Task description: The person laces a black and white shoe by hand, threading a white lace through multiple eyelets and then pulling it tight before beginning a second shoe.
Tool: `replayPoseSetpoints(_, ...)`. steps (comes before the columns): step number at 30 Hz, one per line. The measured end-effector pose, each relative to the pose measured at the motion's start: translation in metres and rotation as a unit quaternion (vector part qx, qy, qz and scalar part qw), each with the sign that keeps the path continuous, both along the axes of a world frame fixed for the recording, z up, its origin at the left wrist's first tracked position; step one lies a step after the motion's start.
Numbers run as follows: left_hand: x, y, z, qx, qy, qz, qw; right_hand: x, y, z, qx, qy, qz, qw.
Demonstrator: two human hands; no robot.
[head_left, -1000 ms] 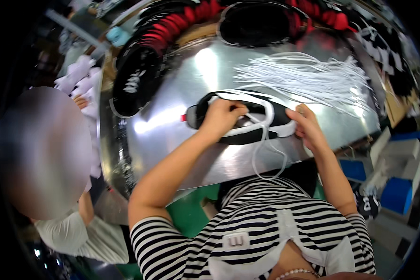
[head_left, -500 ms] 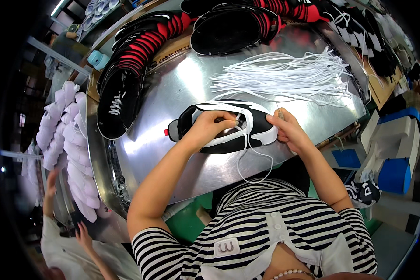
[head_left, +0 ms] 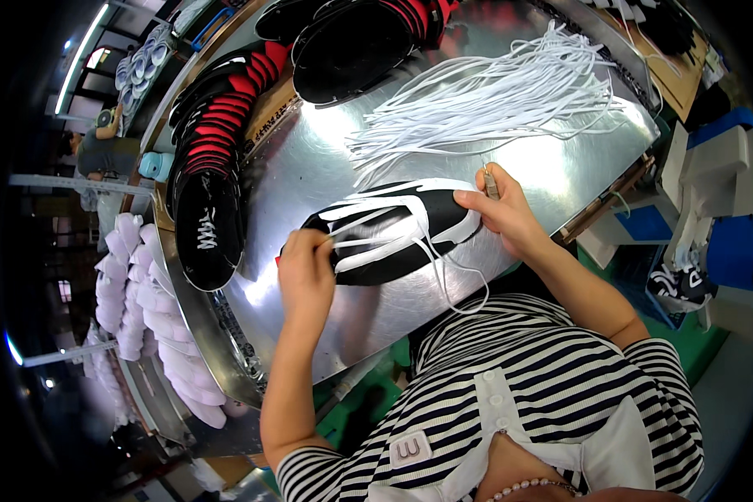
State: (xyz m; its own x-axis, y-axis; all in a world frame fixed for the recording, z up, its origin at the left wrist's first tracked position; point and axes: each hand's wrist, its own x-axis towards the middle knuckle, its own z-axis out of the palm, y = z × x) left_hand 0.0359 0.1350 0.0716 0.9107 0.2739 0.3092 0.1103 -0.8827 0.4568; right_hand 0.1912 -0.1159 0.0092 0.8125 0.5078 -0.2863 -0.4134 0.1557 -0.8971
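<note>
A black shoe upper with white overlays lies on the metal table, its rounded toe to the right and a red tab at the left end. White lace stretches from its throat to my left hand, which is pinched closed on it beside the heel end; the fingers are slightly blurred. A loose lace loop hangs over the upper's near side. My right hand grips the toe, thumb on top. Tucked in those same fingers is a small tan-handled tool with a thin tip.
A pile of white laces lies on the metal table beyond the upper. Overlapping black-and-red uppers line the left and far edges. White padded pieces hang at left. Grey-and-blue bins stand at right.
My left hand has moved from the upper's throat toward the heel end, drawing white lace along. The right hand stays at the toe. The view has shifted, and a co-worker's hands at lower left have gone.
</note>
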Motion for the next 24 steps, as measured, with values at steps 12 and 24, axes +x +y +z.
replayPoseSetpoints(12,-0.236,0.178,0.025,0.257,0.063,0.409,0.873,0.013,-0.013,-0.011,-0.003,-0.030,-0.032,0.999)
replayPoseSetpoints(24,0.017,-0.053,0.063,-0.141,-0.036,-0.120,0.982,0.032,-0.041,0.028,-0.150,-0.254,0.041,0.955)
